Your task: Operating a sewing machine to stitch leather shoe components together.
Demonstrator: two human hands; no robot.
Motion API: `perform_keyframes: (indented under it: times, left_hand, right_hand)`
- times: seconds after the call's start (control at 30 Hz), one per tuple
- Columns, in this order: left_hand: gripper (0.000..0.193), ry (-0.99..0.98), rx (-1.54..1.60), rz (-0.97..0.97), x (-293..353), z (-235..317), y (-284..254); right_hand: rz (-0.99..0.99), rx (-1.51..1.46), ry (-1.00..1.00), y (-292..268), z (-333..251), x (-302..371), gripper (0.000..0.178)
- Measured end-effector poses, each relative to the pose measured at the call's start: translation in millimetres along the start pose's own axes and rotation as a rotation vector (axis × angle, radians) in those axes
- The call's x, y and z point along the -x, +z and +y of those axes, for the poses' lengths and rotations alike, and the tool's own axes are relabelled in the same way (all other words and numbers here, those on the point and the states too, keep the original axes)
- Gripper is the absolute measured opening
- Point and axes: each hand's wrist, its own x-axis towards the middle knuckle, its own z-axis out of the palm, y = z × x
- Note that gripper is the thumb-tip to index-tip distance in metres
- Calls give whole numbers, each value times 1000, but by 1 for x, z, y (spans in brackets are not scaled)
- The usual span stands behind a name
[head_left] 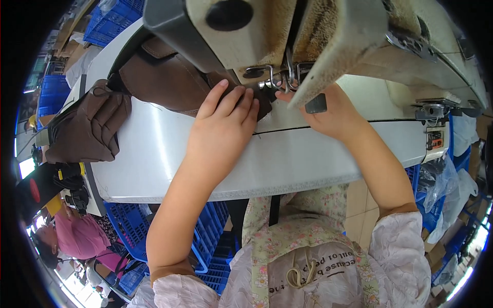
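My left hand (222, 120) lies with its fingers stretched out on a dark brown leather piece (172, 84) with stitched seams, pressing it to the bed of a sewing machine (328, 46). The leather runs back to the left under the machine head. At the needle and presser foot (287, 77), my right hand (334, 113) reaches in from the right. One fingertip of it shows close beside the foot. Its other fingers are mostly hidden behind the machine's cover and a dark grey tab (316, 104), so I cannot tell if they hold anything.
More brown leather pieces (84, 126) hang in a bunch over the left edge of the white table (149, 154). Blue plastic crates (128, 226) stand below the table and at the upper left. A person in pink (82, 231) sits at the lower left. Plastic bags (441, 179) lie at the right.
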Motion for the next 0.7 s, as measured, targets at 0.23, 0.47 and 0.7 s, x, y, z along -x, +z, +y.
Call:
perform_keyframes:
  times: [0.23,0.47,0.7]
  left_hand:
    - [38,-13,-23,12,-1,3,1]
    - [33,-12,15,57,-3,2,1]
    - [31,-19,38,65,-3,2,1]
  right_hand:
    - [32,-126,156,1,-4,-3,8]
    - [24,-23,46,1,-1,-3,3]
    - [22,-81,98,0,-3,-3,4]
